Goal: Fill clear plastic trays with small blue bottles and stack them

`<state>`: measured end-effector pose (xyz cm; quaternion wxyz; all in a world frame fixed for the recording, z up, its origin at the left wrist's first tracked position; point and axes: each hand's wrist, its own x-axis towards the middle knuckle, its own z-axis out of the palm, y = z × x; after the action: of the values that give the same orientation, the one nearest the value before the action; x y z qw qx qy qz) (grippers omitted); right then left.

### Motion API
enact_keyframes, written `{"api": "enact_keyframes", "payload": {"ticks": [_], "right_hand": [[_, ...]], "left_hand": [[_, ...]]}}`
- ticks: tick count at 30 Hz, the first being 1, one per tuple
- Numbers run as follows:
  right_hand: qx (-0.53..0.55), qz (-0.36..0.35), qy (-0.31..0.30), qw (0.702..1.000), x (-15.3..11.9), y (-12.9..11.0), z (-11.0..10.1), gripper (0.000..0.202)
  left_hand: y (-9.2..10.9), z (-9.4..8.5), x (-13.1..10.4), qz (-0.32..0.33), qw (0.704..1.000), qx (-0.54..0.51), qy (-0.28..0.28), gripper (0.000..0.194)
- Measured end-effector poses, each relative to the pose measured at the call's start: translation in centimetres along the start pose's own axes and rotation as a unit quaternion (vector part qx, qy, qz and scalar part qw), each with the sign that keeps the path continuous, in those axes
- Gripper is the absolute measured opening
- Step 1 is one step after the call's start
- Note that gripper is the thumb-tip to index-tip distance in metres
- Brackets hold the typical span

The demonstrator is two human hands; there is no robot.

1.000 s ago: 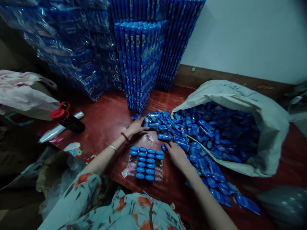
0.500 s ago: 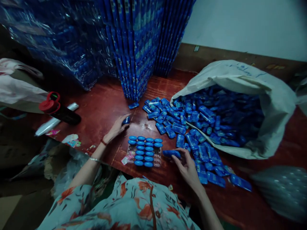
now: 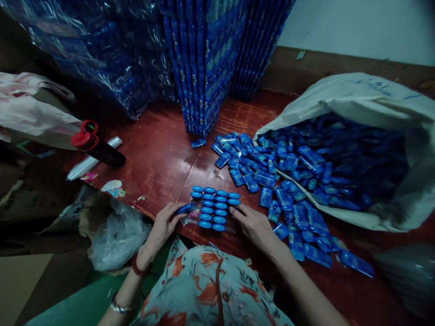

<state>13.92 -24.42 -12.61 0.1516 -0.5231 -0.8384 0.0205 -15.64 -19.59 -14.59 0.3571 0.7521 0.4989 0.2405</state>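
Observation:
A clear plastic tray (image 3: 194,216) lies near the table's front edge, with several blue oval packs (image 3: 219,212) standing in rows on it. My left hand (image 3: 167,219) grips a blue pack (image 3: 186,208) at the tray's left side. At the right side, my right hand (image 3: 253,222) has its fingertips by the end of the rows; whatever they hold, if anything, is hidden. To the right is a loose pile of blue packs (image 3: 265,179), spilling from a white sack (image 3: 370,219).
Tall stacks of blue packages (image 3: 204,68) stand at the back. A black bottle with a red lid (image 3: 108,153) and a rolled plastic film (image 3: 83,167) are at the left. A single blue pack (image 3: 198,143) lies before the stacks. Clear plastic bags (image 3: 117,240) hang below the left edge.
My left hand has come down to the tray's left side with a blue pack. My right hand has moved in to the right end of the rows. The view has shifted.

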Motion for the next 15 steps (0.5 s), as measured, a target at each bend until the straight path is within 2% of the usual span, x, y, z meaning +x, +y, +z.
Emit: {"api": "enact_keyframes", "payload": {"ticks": [3, 4, 7, 9, 11, 13, 15], "right_hand": [[-0.014, 0.004, -0.068, 0.998, 0.9, 0.1, -0.5, 0.036], [-0.01, 0.012, -0.087, 0.996, 1.0, 0.1, -0.5, 0.037], [0.015, 0.036, -0.093, 0.995, 0.7, 0.3, -0.1, 0.037], [0.036, 0.046, -0.054, 0.997, 0.1, 0.3, 0.6, 0.039], [0.052, 0.049, 0.016, 0.997, -0.5, 0.2, 1.5, 0.039], [0.058, 0.043, 0.086, 0.994, -0.9, 0.1, 2.4, 0.038], [0.046, 0.039, 0.126, 0.99, -1.2, -0.1, 3.1, 0.036]], "left_hand": [[0.4, 1.2, 0.2, 0.031, 0.996, 0.064, 0.059, 0.033], [0.5, 1.3, 0.5, 0.042, 0.993, 0.094, 0.061, 0.031], [1.0, 0.6, 1.6, 0.096, 0.976, 0.193, -0.005, 0.026], [1.7, -0.1, 2.4, 0.136, 0.955, 0.258, -0.053, 0.029], [2.4, -0.5, 3.0, 0.175, 0.931, 0.306, -0.089, 0.028], [3.1, 0.0, 3.4, 0.208, 0.905, 0.349, -0.128, 0.022], [3.7, 1.2, 3.7, 0.225, 0.875, 0.402, -0.149, 0.017]]}}
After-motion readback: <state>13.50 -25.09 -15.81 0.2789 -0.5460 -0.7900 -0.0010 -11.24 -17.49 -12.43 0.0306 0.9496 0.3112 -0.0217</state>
